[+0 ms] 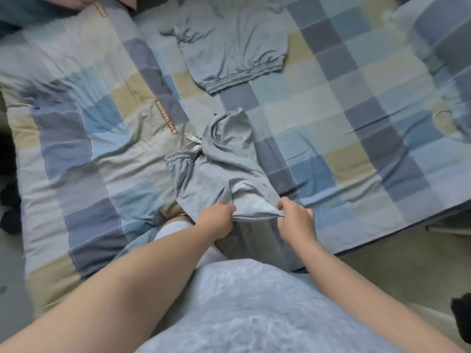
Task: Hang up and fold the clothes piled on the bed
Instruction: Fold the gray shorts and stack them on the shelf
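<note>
A crumpled pair of grey-blue shorts (pixel 221 161) with an elastic waistband and a white drawstring lies on the bed just ahead of me. My left hand (pixel 216 217) pinches the near hem of one leg opening at its left corner. My right hand (pixel 295 220) pinches the same hem at its right corner, and the edge is stretched between the two. Farther away a matching grey-blue top (pixel 234 47) with a gathered elastic hem lies spread flat on the bed.
The bed carries a blue, grey and beige checked sheet (pixel 356 110). A quilt of the same pattern (pixel 76 123) covers its left side. The bed's edge runs along the right, with floor (pixel 382 266) beyond. A dark object (pixel 461 317) sits at the lower right.
</note>
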The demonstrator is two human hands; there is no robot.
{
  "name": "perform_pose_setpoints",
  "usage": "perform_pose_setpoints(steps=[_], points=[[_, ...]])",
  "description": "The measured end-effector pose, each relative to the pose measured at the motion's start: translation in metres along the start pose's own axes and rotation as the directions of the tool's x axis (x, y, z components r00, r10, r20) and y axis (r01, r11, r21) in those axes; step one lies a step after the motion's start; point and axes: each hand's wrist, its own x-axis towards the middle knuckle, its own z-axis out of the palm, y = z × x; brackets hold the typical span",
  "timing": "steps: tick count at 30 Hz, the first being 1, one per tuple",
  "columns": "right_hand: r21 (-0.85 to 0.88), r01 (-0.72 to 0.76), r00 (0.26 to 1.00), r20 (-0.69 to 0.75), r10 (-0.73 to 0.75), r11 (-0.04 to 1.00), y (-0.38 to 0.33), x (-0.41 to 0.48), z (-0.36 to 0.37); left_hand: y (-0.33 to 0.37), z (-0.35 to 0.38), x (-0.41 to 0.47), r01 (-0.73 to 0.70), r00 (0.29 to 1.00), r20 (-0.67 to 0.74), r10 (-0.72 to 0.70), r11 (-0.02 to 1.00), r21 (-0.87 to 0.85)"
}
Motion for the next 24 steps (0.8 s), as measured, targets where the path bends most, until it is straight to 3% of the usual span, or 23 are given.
perform_pose_setpoints(steps=[3, 6, 12, 16, 19, 24], points=[[0.119, 0.084, 0.996, -0.053, -0.078, 0.989, 0.053, -0.027, -0.028, 0.063, 0.024, -0.031, 0.063, 0.994, -0.086, -0.073, 0.991, -0.115], [0.175, 0.147, 0.989, 0.000, -0.149, 0.974, 0.096, -0.067, -0.066, 0.118, 0.041, -0.080, 0.107, 0.990, -0.083, -0.118, 0.986, -0.132], [0.203, 0.221, 0.972, 0.035, -0.233, 0.954, 0.118, -0.121, -0.152, 0.183, -0.002, -0.155, 0.147, 0.933, -0.266, -0.240, 0.933, -0.328], [0.276, 0.275, 0.960, -0.025, -0.280, 0.921, 0.107, -0.141, -0.190, 0.202, -0.027, -0.188, 0.055, 0.876, -0.402, -0.267, 0.883, -0.467], [0.333, 0.332, 0.943, -0.093, -0.320, 0.883, 0.085, -0.145, -0.212, 0.198, -0.051, -0.207, -0.097, 0.799, -0.533, -0.277, 0.815, -0.571], [0.506, 0.451, 0.893, -0.247, -0.377, 0.735, 0.032, -0.159, -0.236, 0.163, -0.083, -0.250, -0.352, 0.661, -0.690, -0.294, 0.691, -0.632]])
